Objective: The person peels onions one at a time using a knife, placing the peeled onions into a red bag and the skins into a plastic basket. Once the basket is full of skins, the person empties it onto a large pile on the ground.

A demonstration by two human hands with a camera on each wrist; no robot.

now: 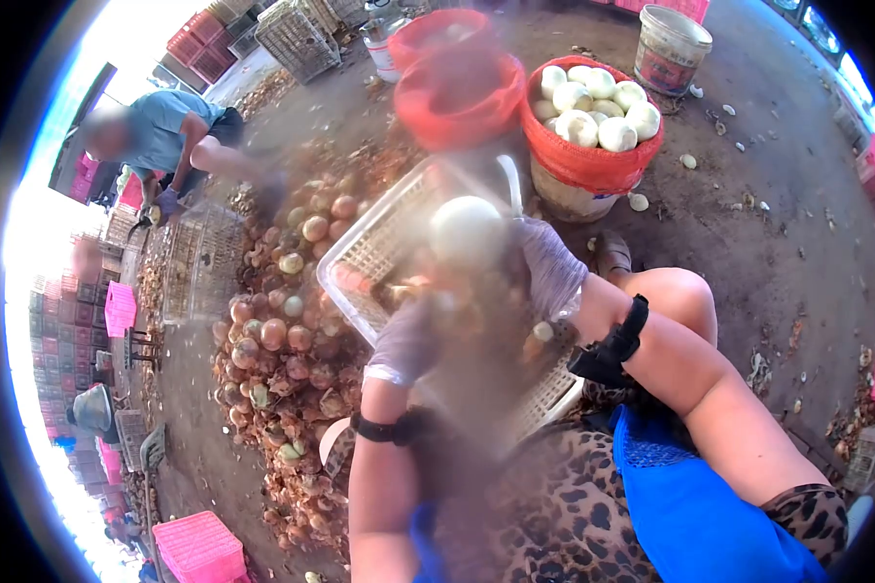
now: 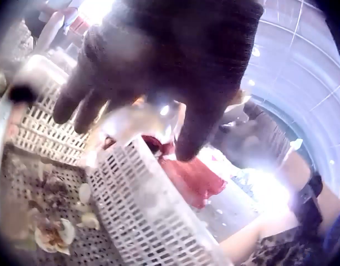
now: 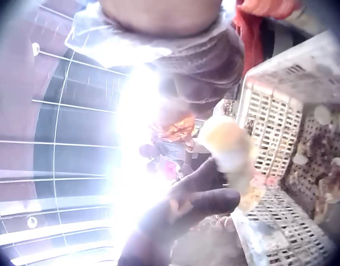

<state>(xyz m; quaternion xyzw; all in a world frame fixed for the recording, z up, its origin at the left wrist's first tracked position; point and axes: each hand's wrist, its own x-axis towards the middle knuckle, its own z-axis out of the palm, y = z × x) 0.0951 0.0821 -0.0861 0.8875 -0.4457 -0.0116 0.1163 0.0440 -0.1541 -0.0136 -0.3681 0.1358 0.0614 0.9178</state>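
A pale peeled onion (image 1: 467, 230) is in front of me between my two gloved hands, over a white plastic crate (image 1: 360, 248). My left hand (image 1: 408, 340) is below the onion, and in the right wrist view its fingers (image 3: 214, 199) lie against the pale flesh. In the left wrist view, thumb and fingers spread around a pale, glare-washed shape. My right hand (image 1: 554, 257) is beside the onion on the right, with its fingers curled. A curved white strip (image 1: 508, 185) stands up beside it; I cannot tell what that hand grips.
A heap of unpeeled onions (image 1: 282, 340) lies left of the crate. Peeled onions fill a red-lined bucket (image 1: 593, 170) beyond my right hand. Scraps (image 2: 53, 233) lie in the crate. Another person (image 1: 165, 146) works at the far left. A pale bucket (image 1: 673, 49) stands behind.
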